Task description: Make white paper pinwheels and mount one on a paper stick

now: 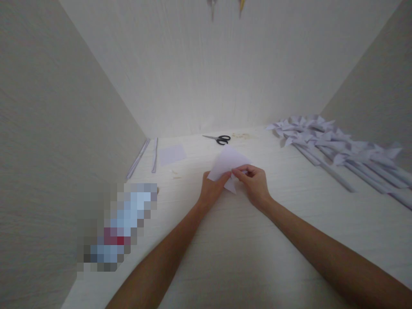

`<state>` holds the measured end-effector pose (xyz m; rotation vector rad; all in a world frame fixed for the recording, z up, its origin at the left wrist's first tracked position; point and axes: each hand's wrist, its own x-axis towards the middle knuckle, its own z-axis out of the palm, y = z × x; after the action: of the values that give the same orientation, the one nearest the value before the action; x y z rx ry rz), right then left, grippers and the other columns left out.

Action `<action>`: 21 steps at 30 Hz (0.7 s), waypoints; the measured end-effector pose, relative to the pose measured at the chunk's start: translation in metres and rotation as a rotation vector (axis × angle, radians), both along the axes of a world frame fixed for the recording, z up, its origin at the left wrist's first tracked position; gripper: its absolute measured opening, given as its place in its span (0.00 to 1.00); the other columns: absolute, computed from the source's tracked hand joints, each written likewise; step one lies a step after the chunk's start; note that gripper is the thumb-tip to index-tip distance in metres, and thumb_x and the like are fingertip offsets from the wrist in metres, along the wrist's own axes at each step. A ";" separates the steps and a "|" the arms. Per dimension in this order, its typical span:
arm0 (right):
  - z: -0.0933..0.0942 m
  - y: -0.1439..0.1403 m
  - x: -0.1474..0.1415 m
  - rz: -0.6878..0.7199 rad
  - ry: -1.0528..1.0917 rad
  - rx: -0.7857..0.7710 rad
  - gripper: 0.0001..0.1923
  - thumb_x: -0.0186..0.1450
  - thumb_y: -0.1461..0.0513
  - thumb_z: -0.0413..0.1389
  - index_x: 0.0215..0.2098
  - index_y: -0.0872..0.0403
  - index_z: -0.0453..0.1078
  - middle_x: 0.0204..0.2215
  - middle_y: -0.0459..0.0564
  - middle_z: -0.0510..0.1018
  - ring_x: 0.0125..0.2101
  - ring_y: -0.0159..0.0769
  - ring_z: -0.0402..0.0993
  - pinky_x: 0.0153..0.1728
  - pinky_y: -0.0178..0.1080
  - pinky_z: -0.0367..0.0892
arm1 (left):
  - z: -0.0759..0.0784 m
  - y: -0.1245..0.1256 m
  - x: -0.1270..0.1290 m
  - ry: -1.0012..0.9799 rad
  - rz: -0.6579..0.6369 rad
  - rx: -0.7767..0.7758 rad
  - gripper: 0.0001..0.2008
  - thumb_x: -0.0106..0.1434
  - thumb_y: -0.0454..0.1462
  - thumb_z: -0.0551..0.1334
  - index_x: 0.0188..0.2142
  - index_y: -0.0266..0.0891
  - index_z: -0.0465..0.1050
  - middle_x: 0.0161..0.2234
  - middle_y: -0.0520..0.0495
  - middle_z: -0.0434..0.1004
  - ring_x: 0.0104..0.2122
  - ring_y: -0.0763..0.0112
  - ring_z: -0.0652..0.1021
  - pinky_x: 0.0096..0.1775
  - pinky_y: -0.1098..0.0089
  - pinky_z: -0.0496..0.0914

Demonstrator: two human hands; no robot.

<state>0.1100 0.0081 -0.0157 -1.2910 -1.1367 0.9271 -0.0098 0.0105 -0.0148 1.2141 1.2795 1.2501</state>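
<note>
Now both hands — left point(212, 186), right point(254, 182) — pinch the paper point(227, 165) mid-frame; scissors point(220, 138) just above, pinwheels point(325, 141) at right.

white paper sheet point(227, 164), folded, tilted, above table

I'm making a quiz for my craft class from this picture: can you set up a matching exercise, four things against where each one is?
Things:
1. folded paper sheet
2. scissors
3. paper pinwheels
4. flat paper square

Places:
A. piled along the right side of the table
B. lying left of the scissors
C. held in both hands
D. by the back wall, behind the hands

Pairs: 1-C, 2-D, 3-A, 4-B
</note>
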 end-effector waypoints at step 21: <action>0.001 0.005 0.006 -0.024 -0.007 0.023 0.11 0.44 0.57 0.60 0.20 0.58 0.69 0.12 0.41 0.66 0.13 0.24 0.55 0.14 0.30 0.50 | 0.002 0.000 -0.001 -0.063 -0.050 -0.045 0.13 0.44 0.41 0.64 0.25 0.32 0.73 0.25 0.45 0.75 0.25 0.69 0.74 0.29 0.70 0.68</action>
<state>0.1158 0.0129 -0.0144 -1.2879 -1.1320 0.8897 -0.0110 0.0108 -0.0132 1.1592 1.2185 1.2084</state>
